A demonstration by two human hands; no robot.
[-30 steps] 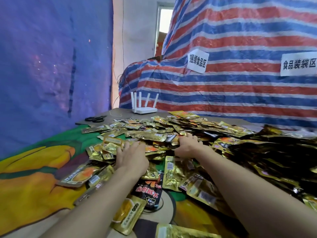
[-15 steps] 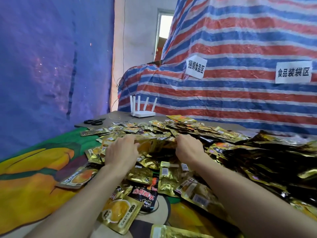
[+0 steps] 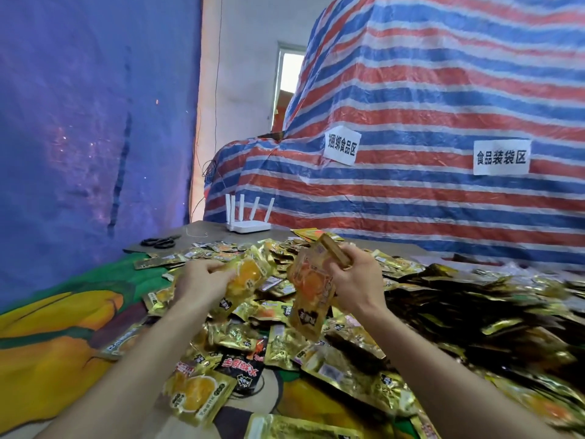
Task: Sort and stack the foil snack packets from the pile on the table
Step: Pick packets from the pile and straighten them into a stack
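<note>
Pinching a packet (image 3: pixel 245 275), the left hand (image 3: pixel 202 280) works beside the right hand (image 3: pixel 357 282), which grips another, perhaps several; foil looks light, limp, slippery: take sealed edges.

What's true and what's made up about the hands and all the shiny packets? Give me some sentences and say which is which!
1. The right hand holds orange-printed packets lifted above the pile. True.
2. The left hand is empty. False: it grips an orange packet, blurred in the picture.
3. The scissors lie in the middle of the pile. False: they lie at the far left corner of the table, beyond the packets.
4. A white router with upright antennas stands at the far edge of the table. True.
</note>
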